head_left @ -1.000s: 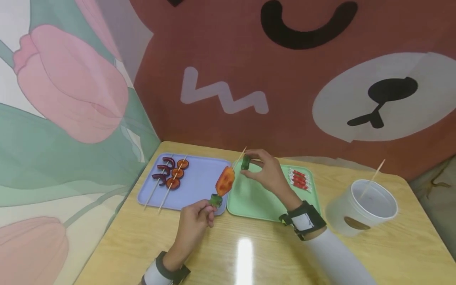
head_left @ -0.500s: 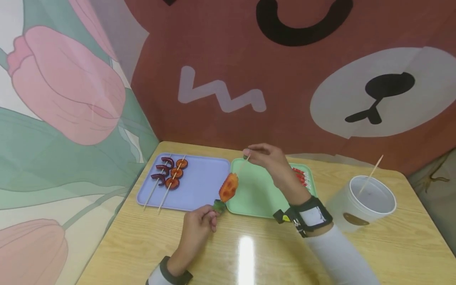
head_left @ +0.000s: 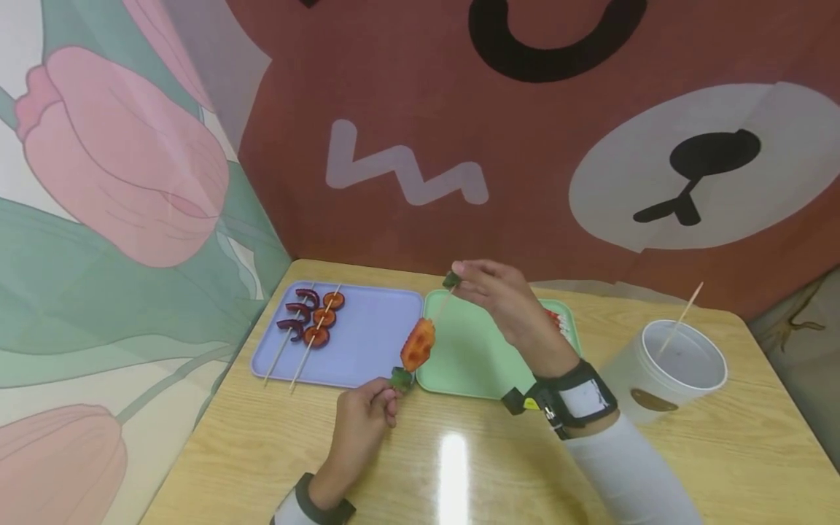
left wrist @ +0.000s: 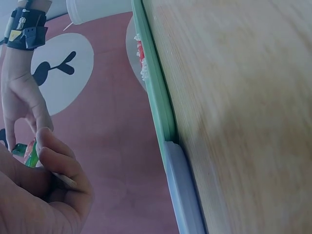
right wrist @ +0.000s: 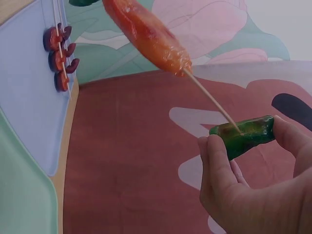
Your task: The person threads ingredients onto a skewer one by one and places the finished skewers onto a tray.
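My left hand point(head_left: 363, 412) grips the low end of a bamboo skewer point(right wrist: 209, 97), which slants up over the seam between two trays. A green pepper piece point(head_left: 401, 378) sits on the skewer right at the left fingertips. Above it is a glazed orange piece shaped like a chicken wing point(head_left: 418, 345). My right hand point(head_left: 502, 306) pinches a second green pepper piece point(right wrist: 251, 136) by its two ends, between thumb and fingers. In the right wrist view, the skewer's upper tip meets the side of this piece. The left wrist view shows my curled left fingers point(left wrist: 66, 170) close up.
On the lilac tray point(head_left: 380, 321) lie a skewer of dark red curled pieces point(head_left: 299, 310) and a skewer of round brown slices point(head_left: 324, 318). The green tray point(head_left: 472, 357) bears red-and-white pieces point(head_left: 558, 321), partly behind my right arm. A white tub point(head_left: 656, 394) with a stick stands at right.
The right hand has brought its pepper piece from beside the skewer to the upper tip, turning over it. The left hand and its skewer have shifted slightly downward.
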A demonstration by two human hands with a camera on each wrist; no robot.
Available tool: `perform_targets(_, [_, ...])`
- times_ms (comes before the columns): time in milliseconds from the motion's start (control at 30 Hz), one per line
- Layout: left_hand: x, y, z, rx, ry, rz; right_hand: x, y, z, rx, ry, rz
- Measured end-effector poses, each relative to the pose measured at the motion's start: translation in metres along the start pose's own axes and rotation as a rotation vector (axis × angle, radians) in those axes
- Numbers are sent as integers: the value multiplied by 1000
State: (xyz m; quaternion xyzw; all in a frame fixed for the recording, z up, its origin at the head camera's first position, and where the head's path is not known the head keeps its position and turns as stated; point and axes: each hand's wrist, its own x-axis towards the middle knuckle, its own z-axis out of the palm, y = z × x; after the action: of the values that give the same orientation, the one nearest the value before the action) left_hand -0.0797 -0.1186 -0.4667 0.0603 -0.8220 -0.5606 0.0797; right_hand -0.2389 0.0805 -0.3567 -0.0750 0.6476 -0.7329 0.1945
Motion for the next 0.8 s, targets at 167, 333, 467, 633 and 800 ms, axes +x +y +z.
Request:
perform_targets(167, [-1,0,0,-11,2,-18,-3,-2,3,9,-10,-7])
perform_targets(333, [-2,0,1,-7,6,-23,-4,-2,4,19,-16,-22])
perform_targets(467, [-3,-1,2,-18,-2,-33,-4,0,4,28,-15,-33])
perform_targets(633, [-4,-1,4,-58,-9,-58,-5,1,4,28,-22,-57])
perform_targets(800, [-4,-1,5,-109,-11,-73,-5,4,3,54,-49,-64])
